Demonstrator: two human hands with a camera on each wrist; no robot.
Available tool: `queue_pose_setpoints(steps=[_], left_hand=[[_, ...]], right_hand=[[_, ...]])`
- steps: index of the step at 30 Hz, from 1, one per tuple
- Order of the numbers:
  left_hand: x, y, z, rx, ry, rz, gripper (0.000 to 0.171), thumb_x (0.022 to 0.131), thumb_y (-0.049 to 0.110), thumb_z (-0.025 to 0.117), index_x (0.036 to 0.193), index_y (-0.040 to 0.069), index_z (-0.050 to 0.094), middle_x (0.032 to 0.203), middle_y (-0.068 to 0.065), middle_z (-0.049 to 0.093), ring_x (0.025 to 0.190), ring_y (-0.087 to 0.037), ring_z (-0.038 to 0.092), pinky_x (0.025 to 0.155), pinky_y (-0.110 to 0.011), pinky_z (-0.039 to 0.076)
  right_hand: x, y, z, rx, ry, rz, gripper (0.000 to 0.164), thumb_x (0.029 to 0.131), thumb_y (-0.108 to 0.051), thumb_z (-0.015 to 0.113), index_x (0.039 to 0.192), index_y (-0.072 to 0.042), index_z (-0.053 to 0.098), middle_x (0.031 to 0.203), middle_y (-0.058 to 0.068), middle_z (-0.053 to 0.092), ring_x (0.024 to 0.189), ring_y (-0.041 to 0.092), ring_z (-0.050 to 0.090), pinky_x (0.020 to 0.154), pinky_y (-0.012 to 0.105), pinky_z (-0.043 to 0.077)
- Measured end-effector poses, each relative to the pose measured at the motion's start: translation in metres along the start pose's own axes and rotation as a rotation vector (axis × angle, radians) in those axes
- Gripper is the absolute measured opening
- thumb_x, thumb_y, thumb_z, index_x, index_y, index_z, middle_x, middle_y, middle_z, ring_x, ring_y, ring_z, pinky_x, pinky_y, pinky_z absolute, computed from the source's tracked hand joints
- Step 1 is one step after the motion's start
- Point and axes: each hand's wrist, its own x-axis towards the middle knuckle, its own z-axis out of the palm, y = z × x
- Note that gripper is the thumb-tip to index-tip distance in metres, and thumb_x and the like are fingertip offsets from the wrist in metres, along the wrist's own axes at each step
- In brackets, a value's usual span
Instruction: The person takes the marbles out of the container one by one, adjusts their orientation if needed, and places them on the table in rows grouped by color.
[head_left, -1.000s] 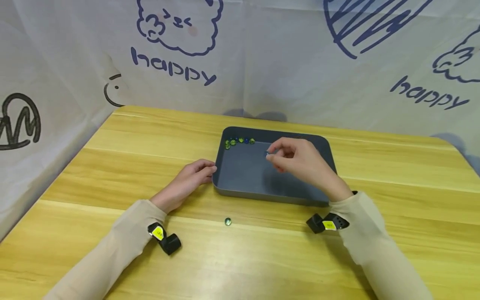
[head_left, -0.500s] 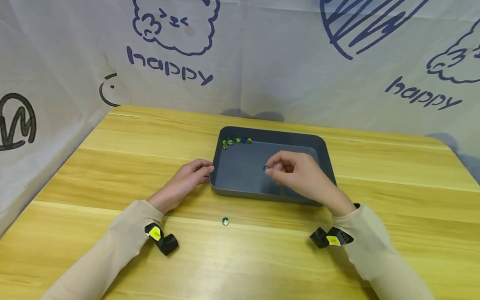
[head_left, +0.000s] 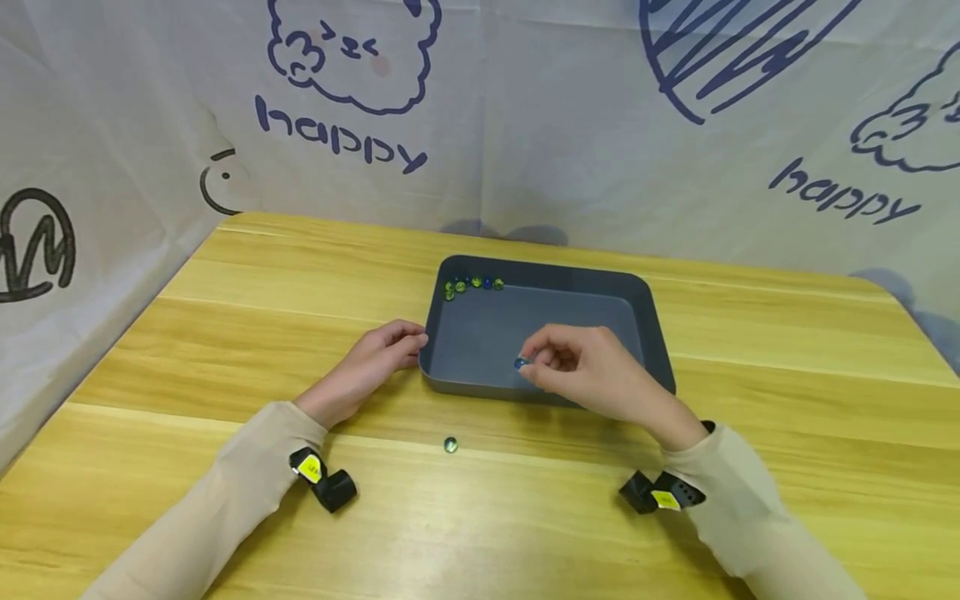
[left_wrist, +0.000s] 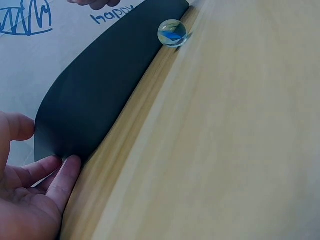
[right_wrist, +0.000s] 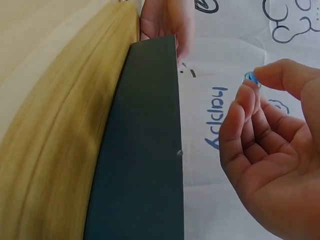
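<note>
My right hand (head_left: 592,371) pinches a clear marble with blue inside (head_left: 521,363) between thumb and fingertips, held over the front part of a dark grey tray (head_left: 633,292). In the right wrist view the same marble (right_wrist: 251,77) peeks out between thumb and finger, above the tray's wall. With relaxed fingers, my left hand (head_left: 378,354) touches the outside of the tray's left end; the left wrist view has its fingertips (left_wrist: 72,162) against the wall. Several green and blue marbles (head_left: 477,282) lie along the tray's back left corner.
One loose marble (head_left: 451,445) lies on the wooden table (head_left: 262,275) in front of the tray, near its left half. A white cloth (head_left: 570,125) with drawings and writing hangs behind the table and along the left.
My right hand, pinching the marble, has come toward the front of the tray and slightly left. The left hand stays at the tray's end.
</note>
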Motion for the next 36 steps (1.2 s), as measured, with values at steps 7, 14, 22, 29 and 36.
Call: queue_pose_setpoints(steps=[7,14,22,29,36], left_hand=[[0.0,-0.001,-0.001,0.008,-0.005,-0.003,0.047,0.103,0.028,0.046,0.137,-0.004,0.046,0.137,-0.02,0.049,0.12,-0.032,0.053,0.108,-0.043,0.036],[0.0,-0.001,-0.001,0.005,-0.009,-0.006,0.047,0.103,0.029,0.046,0.137,-0.004,0.045,0.138,-0.02,0.048,0.12,-0.032,0.052,0.108,-0.044,0.035],[0.0,-0.002,-0.001,0.004,-0.008,-0.003,0.047,0.103,0.028,0.045,0.137,-0.004,0.045,0.137,-0.02,0.049,0.12,-0.032,0.052,0.107,-0.043,0.036],[0.0,-0.002,-0.001,-0.001,-0.006,0.007,0.046,0.103,0.027,0.045,0.136,-0.004,0.046,0.136,-0.02,0.049,0.119,-0.032,0.053,0.107,-0.043,0.036],[0.0,-0.002,-0.002,-0.001,-0.014,0.003,0.047,0.103,0.028,0.046,0.137,-0.004,0.045,0.137,-0.02,0.048,0.12,-0.032,0.052,0.107,-0.043,0.036]], right_hand=[[-0.006,-0.001,0.004,-0.006,-0.077,-0.025,0.009,0.091,-0.012,0.067,0.098,-0.008,0.069,0.079,-0.007,0.064,0.066,0.012,0.056,0.059,0.025,0.046],[-0.012,0.003,0.011,-0.004,-0.166,-0.081,0.008,0.091,-0.008,0.065,0.098,-0.009,0.069,0.075,-0.009,0.061,0.062,0.008,0.052,0.061,0.024,0.047],[-0.013,0.003,0.02,-0.001,-0.264,-0.099,0.009,0.091,-0.011,0.065,0.1,-0.01,0.068,0.073,-0.012,0.06,0.062,0.005,0.052,0.062,0.024,0.049],[-0.013,0.003,0.028,-0.02,-0.335,-0.113,0.008,0.091,-0.009,0.065,0.097,-0.012,0.068,0.07,-0.014,0.059,0.059,0.002,0.052,0.061,0.023,0.05],[-0.013,0.002,0.03,-0.041,-0.367,-0.091,0.007,0.091,-0.01,0.064,0.095,-0.015,0.067,0.068,-0.014,0.058,0.058,0.002,0.049,0.062,0.023,0.049]])
